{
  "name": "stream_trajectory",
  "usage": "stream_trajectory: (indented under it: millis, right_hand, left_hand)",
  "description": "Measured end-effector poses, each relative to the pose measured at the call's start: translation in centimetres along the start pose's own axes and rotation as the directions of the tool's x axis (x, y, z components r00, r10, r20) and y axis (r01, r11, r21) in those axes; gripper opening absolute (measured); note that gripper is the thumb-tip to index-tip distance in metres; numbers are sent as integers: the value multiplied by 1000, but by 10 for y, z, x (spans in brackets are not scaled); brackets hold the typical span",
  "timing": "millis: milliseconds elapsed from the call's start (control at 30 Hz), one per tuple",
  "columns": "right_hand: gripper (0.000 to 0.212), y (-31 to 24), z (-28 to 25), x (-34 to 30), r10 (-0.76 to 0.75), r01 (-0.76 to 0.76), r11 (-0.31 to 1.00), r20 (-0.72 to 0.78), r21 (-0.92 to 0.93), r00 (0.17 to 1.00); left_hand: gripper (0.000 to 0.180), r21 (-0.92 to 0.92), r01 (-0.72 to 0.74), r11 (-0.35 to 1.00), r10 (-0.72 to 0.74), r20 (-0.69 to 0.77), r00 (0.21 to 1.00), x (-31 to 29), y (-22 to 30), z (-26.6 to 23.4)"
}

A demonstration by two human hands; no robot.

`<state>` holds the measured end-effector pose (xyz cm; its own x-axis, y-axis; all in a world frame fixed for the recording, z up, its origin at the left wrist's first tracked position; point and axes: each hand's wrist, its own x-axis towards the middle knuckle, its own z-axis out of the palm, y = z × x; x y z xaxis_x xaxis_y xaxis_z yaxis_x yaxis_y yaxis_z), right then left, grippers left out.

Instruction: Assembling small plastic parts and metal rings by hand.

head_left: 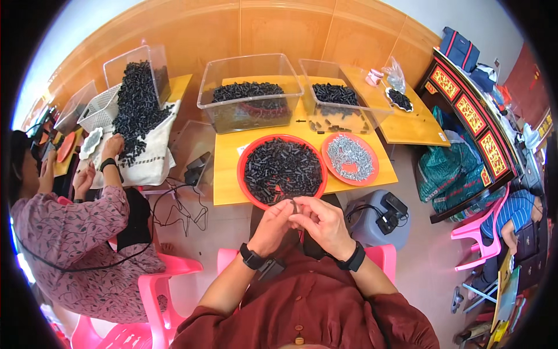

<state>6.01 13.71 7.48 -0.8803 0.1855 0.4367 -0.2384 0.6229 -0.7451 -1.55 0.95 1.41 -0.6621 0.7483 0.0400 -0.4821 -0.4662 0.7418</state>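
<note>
My left hand [272, 228] and my right hand [323, 224] meet in front of my chest, just past the near rim of a red basin [240, 171]. Fingertips of both hands are pinched together around a small black part [293, 205], mostly hidden by the fingers. Loose black tube-like pieces [283, 166] fill the basin. Beside it on the right, a red plate [374, 170] carries a heap of small silver metal pieces [350, 156], too small to name.
Clear plastic bins [250, 119] of black pieces stand farther back on the yellow table [226, 195]. At left, a co-worker [81, 232] handles similar pieces at a cloth-covered table. A blue-grey stool [378, 230] with black devices stands at right. Another person [517, 212] sits far right.
</note>
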Motion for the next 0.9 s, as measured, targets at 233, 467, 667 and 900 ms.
stream_trajectory:
  millis: [233, 467, 667, 900]
  right_hand:
    - [30, 0, -31, 11, -324, 414, 852, 298, -321, 898]
    - [41, -11, -54, 27, -176, 567, 699, 664, -436, 727]
    - [38, -4, -51, 30, -117, 574, 684, 709, -450, 695]
    - [40, 5, -42, 31, -166, 557, 743, 704, -371, 691]
  left_hand:
    - [26, 53, 75, 996, -80, 116, 990, -6, -4, 6]
    - [27, 234, 115, 966, -154, 158, 975, -4, -23, 7]
    - [24, 224, 105, 969, -151, 202, 968, -3, -23, 6]
    - [24, 260, 109, 959, -174, 241, 955, -3, -21, 2]
